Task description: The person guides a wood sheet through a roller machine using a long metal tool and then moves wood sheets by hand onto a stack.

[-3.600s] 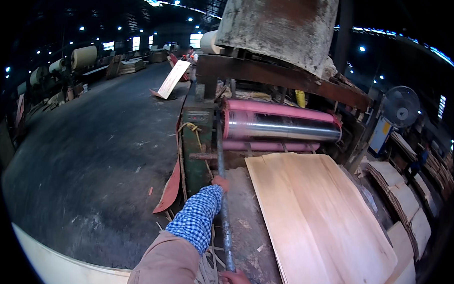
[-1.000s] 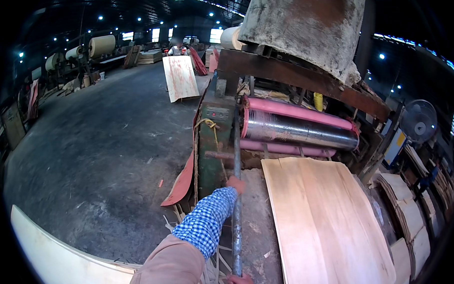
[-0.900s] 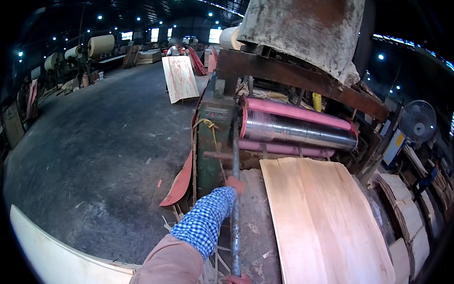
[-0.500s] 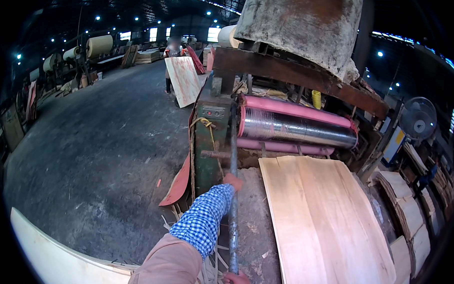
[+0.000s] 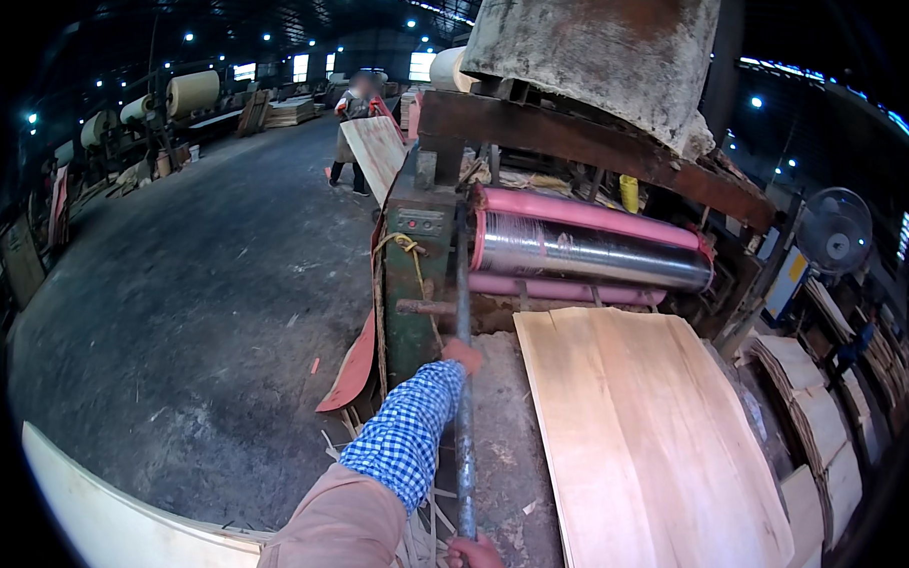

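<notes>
A long, worn metal pipe (image 5: 464, 435) runs from beside the roller machine down toward me. My left hand (image 5: 461, 355), at the end of a blue checkered sleeve, is closed around it about midway. Lower down, my right hand (image 5: 480, 559) is closed on the pipe's near end, partly cut off by the lower edge. To the right of the pipe lies a stack of pale wood veneer sheets (image 5: 650, 431), its far edge near the machine's rollers. A shiny, wet-looking roller (image 5: 596, 257) sits below a pink-coated roller (image 5: 592, 215).
A green control post (image 5: 417, 283) with buttons and a yellow cord stands left of the pipe. A person (image 5: 352, 130) holds a reddish-streaked board (image 5: 375, 153) beyond it. A pale sheet (image 5: 126, 503) lies lower left; a fan (image 5: 836, 230) and veneer stacks (image 5: 820, 427) are at right.
The person at the back has shifted, and their board has moved right and up, partly behind the control post. Both my hands keep hold of the pipe. The view has shifted slightly.
</notes>
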Action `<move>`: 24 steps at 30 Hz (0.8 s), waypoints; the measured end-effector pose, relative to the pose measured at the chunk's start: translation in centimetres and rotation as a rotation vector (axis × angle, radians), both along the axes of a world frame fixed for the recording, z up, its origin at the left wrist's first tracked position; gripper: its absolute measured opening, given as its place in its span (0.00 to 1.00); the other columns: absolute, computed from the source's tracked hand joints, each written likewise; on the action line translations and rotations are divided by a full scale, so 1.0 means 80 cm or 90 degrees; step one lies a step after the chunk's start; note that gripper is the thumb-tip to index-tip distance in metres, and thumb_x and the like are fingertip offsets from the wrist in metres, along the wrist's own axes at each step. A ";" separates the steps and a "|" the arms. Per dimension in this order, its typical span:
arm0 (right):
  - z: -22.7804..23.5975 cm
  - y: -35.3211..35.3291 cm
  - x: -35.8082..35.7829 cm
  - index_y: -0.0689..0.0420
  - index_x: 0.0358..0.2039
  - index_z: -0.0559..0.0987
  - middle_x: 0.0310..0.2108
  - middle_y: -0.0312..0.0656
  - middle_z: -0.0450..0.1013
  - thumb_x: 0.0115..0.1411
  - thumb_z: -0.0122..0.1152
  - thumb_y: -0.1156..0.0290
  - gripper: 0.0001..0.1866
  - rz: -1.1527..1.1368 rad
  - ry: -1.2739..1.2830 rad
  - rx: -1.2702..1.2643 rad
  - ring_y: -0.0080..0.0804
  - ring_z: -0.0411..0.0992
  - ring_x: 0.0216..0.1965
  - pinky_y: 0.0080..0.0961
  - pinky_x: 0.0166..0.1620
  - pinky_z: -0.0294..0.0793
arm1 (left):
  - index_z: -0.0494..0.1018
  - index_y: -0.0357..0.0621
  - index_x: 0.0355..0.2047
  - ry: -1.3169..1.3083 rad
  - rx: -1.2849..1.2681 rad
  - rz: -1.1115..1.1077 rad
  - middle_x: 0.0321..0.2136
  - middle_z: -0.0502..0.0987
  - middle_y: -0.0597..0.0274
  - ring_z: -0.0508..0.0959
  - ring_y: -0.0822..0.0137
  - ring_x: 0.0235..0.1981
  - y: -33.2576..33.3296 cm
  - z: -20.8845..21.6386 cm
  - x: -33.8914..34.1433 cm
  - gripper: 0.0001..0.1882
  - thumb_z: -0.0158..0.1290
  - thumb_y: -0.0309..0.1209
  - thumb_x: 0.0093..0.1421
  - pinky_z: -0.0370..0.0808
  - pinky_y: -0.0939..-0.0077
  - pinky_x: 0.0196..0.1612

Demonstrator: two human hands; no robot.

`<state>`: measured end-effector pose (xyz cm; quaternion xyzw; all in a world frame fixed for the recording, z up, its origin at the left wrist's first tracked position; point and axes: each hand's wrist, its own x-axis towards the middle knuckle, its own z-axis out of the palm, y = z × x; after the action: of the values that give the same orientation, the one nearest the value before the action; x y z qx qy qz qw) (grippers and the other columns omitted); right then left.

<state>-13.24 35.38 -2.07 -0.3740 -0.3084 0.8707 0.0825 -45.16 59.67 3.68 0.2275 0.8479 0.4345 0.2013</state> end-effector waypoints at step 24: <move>-0.036 -0.018 0.023 0.47 0.20 0.67 0.13 0.27 0.60 0.60 0.47 0.62 0.11 0.079 -0.047 -0.013 0.15 0.57 0.12 0.12 0.13 0.52 | 0.71 0.33 0.41 -0.094 -0.003 -0.023 0.44 0.72 0.40 0.72 0.47 0.48 -0.024 -0.005 0.016 0.20 0.54 0.31 0.48 0.69 0.62 0.50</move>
<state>-11.40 33.92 -4.96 -0.3868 -0.3248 0.8630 0.0130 -43.88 57.76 3.25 0.2093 0.8276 0.4442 0.2720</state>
